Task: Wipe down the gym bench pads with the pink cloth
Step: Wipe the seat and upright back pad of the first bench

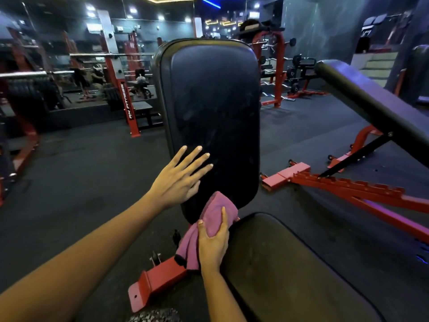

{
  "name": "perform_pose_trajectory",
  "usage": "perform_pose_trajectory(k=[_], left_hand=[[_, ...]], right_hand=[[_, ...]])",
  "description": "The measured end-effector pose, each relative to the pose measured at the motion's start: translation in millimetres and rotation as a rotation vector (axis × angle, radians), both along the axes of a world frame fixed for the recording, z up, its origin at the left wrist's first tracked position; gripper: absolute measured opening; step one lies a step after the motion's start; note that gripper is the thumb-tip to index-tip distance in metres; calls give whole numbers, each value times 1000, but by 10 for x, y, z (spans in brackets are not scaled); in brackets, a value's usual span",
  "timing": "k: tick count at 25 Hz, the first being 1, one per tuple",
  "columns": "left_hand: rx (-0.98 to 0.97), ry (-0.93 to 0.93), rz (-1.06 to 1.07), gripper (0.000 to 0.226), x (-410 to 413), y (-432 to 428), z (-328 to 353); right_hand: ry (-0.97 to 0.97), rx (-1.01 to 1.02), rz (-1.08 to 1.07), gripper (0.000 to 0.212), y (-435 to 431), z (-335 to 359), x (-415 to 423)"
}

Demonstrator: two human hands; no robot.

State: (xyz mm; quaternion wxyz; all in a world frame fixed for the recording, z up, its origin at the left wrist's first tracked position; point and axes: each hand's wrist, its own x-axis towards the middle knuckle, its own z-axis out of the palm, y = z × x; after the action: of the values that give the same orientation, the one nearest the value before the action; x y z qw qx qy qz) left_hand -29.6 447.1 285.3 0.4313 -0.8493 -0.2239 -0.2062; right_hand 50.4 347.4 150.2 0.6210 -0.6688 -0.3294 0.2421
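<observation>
The black back pad [216, 108] of a gym bench stands raised in front of me. Below it lies the black seat pad [285, 263]. My left hand [178, 180] rests flat with spread fingers on the lower left part of the back pad. My right hand [213, 245] grips the folded pink cloth [216, 214] against the bottom edge of the back pad, near the gap to the seat pad. One end of the cloth hangs down past my wrist.
The bench's red steel foot [157, 282] juts out at lower left. A second inclined bench [371, 101] on a red frame [348, 187] stands to the right. Red racks [130, 108], barbells and a mirror wall line the back. Dark rubber floor [92, 170] surrounds the bench.
</observation>
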Motion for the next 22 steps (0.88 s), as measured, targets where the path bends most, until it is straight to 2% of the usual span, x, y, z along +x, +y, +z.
perform_pose_trajectory(k=[2,3,5,7,8,9,10,12,14,17,22], left_hand=[[-166,-220,-12,52,-163,-212,-255],[-312,-396,-20,54,-223,-301,-393],[-697,-879,-55,56,-190,-458,-549],[-1102,-1434,-173,51,-38,-489,-490],[-1278,-1657,-247,46,14,-506,-399],[-1437,-1777,-311,41,62,-511,-342],[-1568,-1792,-359,39,103,-515,-329],[-1743,-1812,-486,52,95,-530,-378],[-1786,-1899,-558,66,16,-481,-452],[-1812,-1983,-634,70,-113,-379,-505],[-1803,-1951,-684,69,-277,-335,-642]], right_hand=[[-211,129,67,61,-175,26,14],[-311,202,103,59,-247,81,30],[-491,301,145,58,-302,316,171],[-787,300,101,59,-196,795,319],[-956,332,56,60,-84,1082,367],[-1124,389,16,60,40,1350,410],[-1298,434,-4,59,171,1560,422],[-1621,417,2,58,368,1776,376],[-1793,374,-3,56,458,1721,369],[-1855,419,-21,55,479,1557,383],[-1893,453,-18,49,401,1101,343]])
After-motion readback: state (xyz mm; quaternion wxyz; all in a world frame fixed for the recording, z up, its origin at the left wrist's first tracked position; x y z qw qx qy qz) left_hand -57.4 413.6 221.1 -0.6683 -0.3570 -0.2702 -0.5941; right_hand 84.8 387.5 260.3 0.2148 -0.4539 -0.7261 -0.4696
